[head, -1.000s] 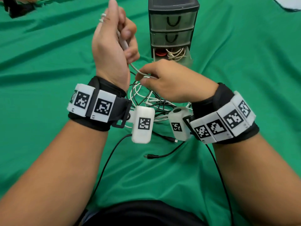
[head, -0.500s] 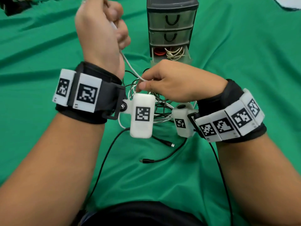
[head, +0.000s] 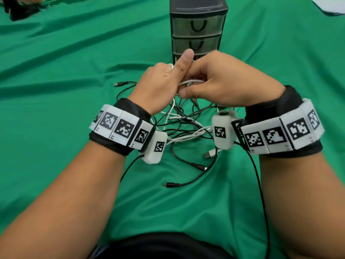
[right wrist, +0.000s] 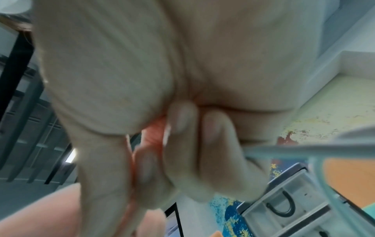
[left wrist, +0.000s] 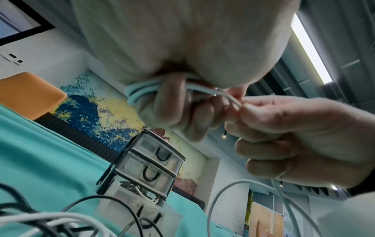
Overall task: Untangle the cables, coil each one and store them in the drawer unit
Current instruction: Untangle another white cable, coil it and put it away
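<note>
Green cloth (head: 56, 109) is covering the whole table, and both hands are meeting above it, just in front of the drawer unit (head: 197, 25). The left hand (head: 158, 85) is closing its fingers around several loops of a white cable (left wrist: 140, 91), its thumb sticking upward in the head view. From the left wrist view the loops are showing wrapped together and passing under the curled fingers (left wrist: 172, 102). The right hand (head: 224, 83) is pinching the same white cable between thumb and fingertips, right beside the left hand's knuckles, with the cable stretching across the small gap between the two hands. A free length of it is hanging down below the right hand in a wide curve. The right wrist view is blurred, showing only curled fingers (right wrist: 182, 144) and a pale strand crossing in front.

Beneath the hands a tangle of cables (head: 186, 126), black and white mixed, is lying on the cloth between the wrists. A black cable end (head: 169, 185) is trailing toward the person, and another black plug (head: 119, 84) is lying off to the left. The drawer unit is standing upright behind the hands; its two upper drawers are sitting closed, while the bottom drawer (left wrist: 140, 206) is standing pulled out with coiled cable inside.
</note>
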The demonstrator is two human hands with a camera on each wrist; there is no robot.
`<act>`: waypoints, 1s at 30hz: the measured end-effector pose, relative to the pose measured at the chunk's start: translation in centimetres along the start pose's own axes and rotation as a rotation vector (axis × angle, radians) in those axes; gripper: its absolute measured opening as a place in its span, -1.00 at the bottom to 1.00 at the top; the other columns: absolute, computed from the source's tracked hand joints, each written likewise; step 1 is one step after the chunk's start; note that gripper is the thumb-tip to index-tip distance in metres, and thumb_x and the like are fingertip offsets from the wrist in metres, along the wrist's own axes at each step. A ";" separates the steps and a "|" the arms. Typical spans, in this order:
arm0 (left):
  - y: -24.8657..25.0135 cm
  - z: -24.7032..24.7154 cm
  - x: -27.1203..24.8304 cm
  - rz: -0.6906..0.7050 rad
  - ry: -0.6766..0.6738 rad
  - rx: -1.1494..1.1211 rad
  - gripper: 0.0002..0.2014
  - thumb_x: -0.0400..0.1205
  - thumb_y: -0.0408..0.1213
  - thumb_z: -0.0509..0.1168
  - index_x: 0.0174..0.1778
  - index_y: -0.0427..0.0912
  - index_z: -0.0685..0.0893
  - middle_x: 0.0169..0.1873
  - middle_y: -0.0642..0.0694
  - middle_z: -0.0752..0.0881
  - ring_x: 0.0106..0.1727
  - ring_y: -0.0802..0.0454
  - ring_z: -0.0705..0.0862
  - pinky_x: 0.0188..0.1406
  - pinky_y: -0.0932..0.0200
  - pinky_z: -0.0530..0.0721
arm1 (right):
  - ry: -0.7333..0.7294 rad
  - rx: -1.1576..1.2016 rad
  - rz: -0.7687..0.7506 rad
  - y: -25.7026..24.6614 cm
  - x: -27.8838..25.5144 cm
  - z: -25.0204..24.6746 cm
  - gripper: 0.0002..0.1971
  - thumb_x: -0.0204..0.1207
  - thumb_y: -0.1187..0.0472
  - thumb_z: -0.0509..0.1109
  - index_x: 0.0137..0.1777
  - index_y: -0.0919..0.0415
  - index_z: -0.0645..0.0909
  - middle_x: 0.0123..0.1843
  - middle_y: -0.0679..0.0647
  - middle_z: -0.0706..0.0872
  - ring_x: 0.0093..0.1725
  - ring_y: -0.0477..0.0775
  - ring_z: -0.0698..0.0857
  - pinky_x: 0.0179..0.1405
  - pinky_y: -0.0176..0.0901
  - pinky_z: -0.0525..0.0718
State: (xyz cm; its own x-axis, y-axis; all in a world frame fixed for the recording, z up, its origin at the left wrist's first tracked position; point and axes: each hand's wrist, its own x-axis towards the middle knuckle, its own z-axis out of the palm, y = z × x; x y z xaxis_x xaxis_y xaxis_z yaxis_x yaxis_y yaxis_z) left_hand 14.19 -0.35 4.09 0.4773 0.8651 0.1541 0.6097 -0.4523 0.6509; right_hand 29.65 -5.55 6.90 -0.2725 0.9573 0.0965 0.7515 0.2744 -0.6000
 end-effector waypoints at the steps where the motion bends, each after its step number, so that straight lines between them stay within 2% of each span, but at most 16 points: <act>1: -0.2 -0.1 0.0 0.017 -0.007 -0.005 -0.20 0.75 0.23 -0.14 -0.49 -0.35 0.59 -0.58 -0.19 0.60 -0.48 -0.01 0.50 -0.39 0.13 0.42 | 0.025 0.020 0.000 0.1 -0.1 -0.2 -0.92 0.48 0.11 0.55 -0.05 -0.04 0.82 -0.19 -0.09 0.82 -0.20 -0.11 0.71 -0.07 -0.21 0.64; 3: -0.4 -0.1 -0.1 0.033 -0.029 0.001 -0.20 0.77 0.20 -0.12 -0.55 -0.25 0.69 -0.68 -0.06 0.58 -0.55 0.16 0.53 -0.39 0.29 0.41 | 0.086 0.054 -0.014 0.4 -0.2 -0.4 -0.90 0.46 0.16 0.53 -0.05 -0.01 0.82 -0.18 0.00 0.83 -0.22 -0.03 0.70 -0.11 -0.11 0.65; 4: -0.5 0.0 -0.1 0.034 -0.047 -0.020 -0.21 0.76 0.21 -0.10 -0.60 -0.21 0.66 -0.72 -0.02 0.54 -0.57 0.16 0.51 -0.40 0.26 0.41 | 0.123 0.075 -0.023 0.5 -0.2 -0.4 -0.90 0.46 0.19 0.52 -0.05 0.04 0.82 -0.20 0.05 0.82 -0.27 -0.05 0.65 -0.19 -0.11 0.63; 6: -0.5 0.4 -0.4 0.018 -0.111 -0.205 -0.28 0.71 0.24 -0.01 -0.70 -0.12 0.43 -0.76 0.03 0.38 -0.62 0.06 0.38 -0.49 0.16 0.33 | 0.202 0.123 -0.040 0.7 -0.1 -0.4 -0.90 0.44 0.23 0.51 -0.06 0.11 0.80 -0.23 0.11 0.79 -0.31 -0.12 0.59 -0.28 -0.15 0.57; 8: 0.0 0.7 -0.9 -0.037 -0.191 -0.428 -0.39 0.72 0.18 0.10 -0.64 0.00 0.24 -0.71 0.12 0.22 -0.63 0.05 0.18 -0.62 0.28 0.19 | 0.264 0.142 -0.055 0.9 -0.1 -0.4 -0.86 0.39 0.20 0.56 -0.04 0.13 0.78 -0.22 0.12 0.77 -0.32 -0.14 0.58 -0.28 -0.20 0.58; 10: 0.4 1.0 -1.5 -0.074 -0.230 -0.509 -0.44 0.76 0.05 0.14 -0.56 -0.03 0.21 -0.68 0.11 0.18 -0.64 0.09 0.11 -0.67 0.39 0.12 | 0.323 0.140 -0.065 0.9 -0.2 -0.6 -0.82 0.34 0.14 0.61 -0.07 0.11 0.80 -0.21 0.10 0.74 -0.34 -0.20 0.56 -0.32 -0.34 0.55; 11: 0.5 1.0 -1.8 -0.074 -0.256 -0.541 -0.44 0.76 0.02 0.15 -0.57 -0.04 0.20 -0.68 0.08 0.18 -0.64 0.09 0.10 -0.67 0.41 0.11 | 0.344 0.144 -0.068 1.0 -0.2 -0.7 -0.81 0.33 0.10 0.64 -0.10 0.11 0.81 -0.22 0.08 0.74 -0.34 -0.20 0.58 -0.32 -0.32 0.56; 13: 0.5 0.9 -2.2 -0.074 -0.308 -0.613 -0.39 0.74 0.03 0.17 -0.64 -0.03 0.21 -0.70 0.01 0.17 -0.64 0.09 0.06 -0.61 0.42 0.09 | 0.364 0.159 -0.079 1.0 -0.2 -0.7 -0.77 0.33 0.03 0.66 -0.13 0.15 0.84 -0.23 0.08 0.76 -0.33 -0.04 0.64 -0.29 -0.11 0.62; 15: 0.5 0.5 -2.3 -0.070 -0.360 -0.732 -0.42 0.67 -0.01 0.16 -0.70 -0.03 0.20 -0.71 -0.03 0.13 -0.61 0.09 0.02 -0.56 0.42 0.06 | 0.378 0.177 -0.101 1.0 0.0 -0.7 -0.73 0.34 -0.01 0.66 -0.12 0.19 0.85 -0.25 0.13 0.79 -0.29 0.13 0.70 -0.28 -0.02 0.64; 16: 0.7 0.2 -2.4 -0.063 -0.387 -0.807 -0.44 0.65 -0.05 0.14 -0.71 -0.03 0.20 -0.72 -0.02 0.13 -0.60 0.09 0.00 -0.55 0.42 0.03 | 0.390 0.192 -0.107 1.0 0.1 -0.6 -0.73 0.35 0.00 0.65 -0.11 0.20 0.85 -0.25 0.12 0.80 -0.30 0.09 0.71 -0.29 -0.04 0.64; 19: 1.4 -0.7 -2.5 0.013 -0.481 -1.016 -0.47 0.65 -0.16 0.04 -0.70 -0.03 0.16 -0.76 0.01 0.13 -0.64 0.10 0.01 -0.61 0.40 -0.05 | 0.419 0.236 -0.092 1.5 0.6 -0.2 -0.76 0.38 0.05 0.64 -0.05 0.18 0.85 -0.25 0.01 0.79 -0.30 -0.20 0.64 -0.30 -0.24 0.58; 21: 1.9 -1.4 -2.5 0.072 -0.499 -1.120 -0.47 0.68 -0.18 -0.03 -0.68 -0.04 0.14 -0.74 -0.01 0.11 -0.65 0.12 0.01 -0.65 0.41 -0.06 | 0.366 0.247 -0.045 2.0 0.8 0.1 -0.81 0.38 0.10 0.64 -0.02 0.08 0.83 -0.22 0.01 0.82 -0.26 -0.22 0.64 -0.23 -0.23 0.61; 24: 2.3 -2.6 -2.4 0.146 -0.440 -1.283 -0.47 0.71 -0.18 -0.10 -0.66 -0.05 0.15 -0.72 -0.02 0.11 -0.66 0.11 0.03 -0.70 0.39 -0.04 | 0.206 0.098 0.088 3.2 1.0 0.5 -0.87 0.43 0.14 0.62 -0.04 -0.03 0.84 -0.20 -0.06 0.84 -0.28 -0.31 0.64 -0.18 -0.43 0.60; 27: 2.1 -4.1 -1.9 0.208 -0.304 -1.412 -0.50 0.69 -0.16 -0.06 -0.64 -0.04 0.15 -0.72 0.01 0.15 -0.68 0.13 0.07 -0.71 0.39 -0.04 | 0.063 -0.022 0.234 4.3 0.8 0.8 -0.92 0.49 0.10 0.58 -0.04 -0.05 0.85 -0.20 -0.13 0.82 -0.23 -0.22 0.69 -0.11 -0.31 0.64; 30: 1.7 -5.0 -1.5 0.189 -0.144 -1.457 -0.49 0.69 -0.16 -0.05 -0.66 -0.06 0.20 -0.70 0.01 0.15 -0.68 0.13 0.08 -0.71 0.39 0.01 | 0.064 -0.021 0.278 4.7 0.8 0.6 -0.90 0.49 0.09 0.58 -0.01 -0.04 0.84 -0.12 -0.11 0.84 -0.13 -0.23 0.72 -0.06 -0.31 0.63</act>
State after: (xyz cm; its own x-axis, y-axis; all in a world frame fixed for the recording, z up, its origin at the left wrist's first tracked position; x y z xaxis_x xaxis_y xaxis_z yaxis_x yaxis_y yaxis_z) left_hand 11.34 -1.32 8.61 0.5859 0.7516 0.3029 -0.5854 0.1340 0.7996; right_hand 32.58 -3.58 3.72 -0.0164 0.9997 -0.0186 0.8045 0.0021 -0.5940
